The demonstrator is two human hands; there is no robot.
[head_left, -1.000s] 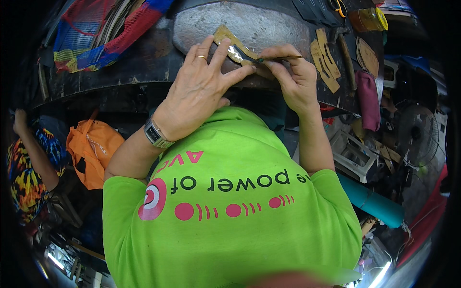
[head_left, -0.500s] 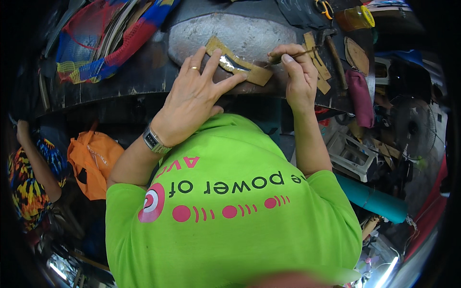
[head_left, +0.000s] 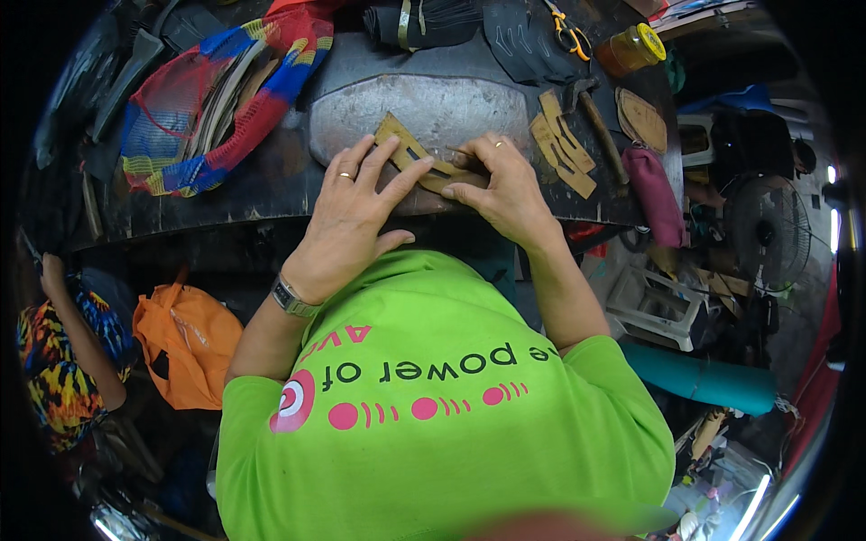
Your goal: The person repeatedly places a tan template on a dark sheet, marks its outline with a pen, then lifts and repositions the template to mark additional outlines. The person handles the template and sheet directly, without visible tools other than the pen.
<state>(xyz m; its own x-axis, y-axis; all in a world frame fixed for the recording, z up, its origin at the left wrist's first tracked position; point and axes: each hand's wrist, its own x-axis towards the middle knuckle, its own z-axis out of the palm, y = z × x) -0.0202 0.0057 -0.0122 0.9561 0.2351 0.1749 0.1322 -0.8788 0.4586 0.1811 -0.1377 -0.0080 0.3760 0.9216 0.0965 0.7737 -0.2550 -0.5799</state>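
Observation:
A tan curved template (head_left: 394, 132) with cut-out slots lies slantwise over the near edge of a grey metal slab (head_left: 424, 104). My left hand (head_left: 356, 203) rests on the template's left part, fingers spread, holding nothing. At the template's right end is my right hand (head_left: 505, 185), its fingers curled and its thumb touching the lower edge. From between those fingers pokes a thin brown stick-like tool (head_left: 453, 150), mostly hidden by the hand. Something dark shows through the slots. Beyond my right hand lie two more tan slotted templates (head_left: 561, 167).
A hammer (head_left: 603, 135) and a maroon pouch (head_left: 653, 197) lie at the right. Farther back are orange-handled scissors (head_left: 570, 34), a yellow-lidded jar (head_left: 630, 50) and black sheets (head_left: 519, 41). A colourful mesh bag (head_left: 230, 108) stands left. Another person's arm (head_left: 86, 338) shows at far left.
My right hand has moved left and down onto the template's right end, bringing the thin tool along. The shiny patch in the template's opening no longer shows. The whole view has shifted slightly.

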